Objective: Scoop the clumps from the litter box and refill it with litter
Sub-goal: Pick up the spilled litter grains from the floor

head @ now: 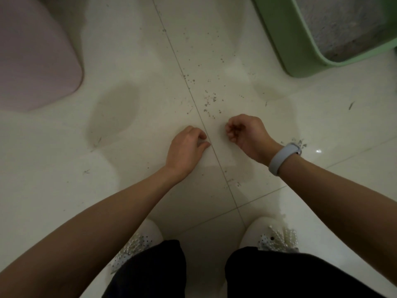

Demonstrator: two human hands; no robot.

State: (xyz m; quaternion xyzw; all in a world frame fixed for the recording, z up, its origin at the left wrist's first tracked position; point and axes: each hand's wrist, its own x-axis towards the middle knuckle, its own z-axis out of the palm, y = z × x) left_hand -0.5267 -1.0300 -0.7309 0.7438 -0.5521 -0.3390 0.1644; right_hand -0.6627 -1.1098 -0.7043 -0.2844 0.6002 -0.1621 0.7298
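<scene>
Nothing started yet imo: left hand (186, 145) and right hand (247, 134) hang loosely curled, holding nothing. No scoop in sight; litter box (300, 52) sits unscooped, so find one first.

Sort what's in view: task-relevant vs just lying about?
Job:
green litter box, top right
grey litter inside it
left hand and right hand, both holding nothing

Just about:
pink bin, top left
scattered litter grains on the floor tiles
white slippers
wristband
</scene>
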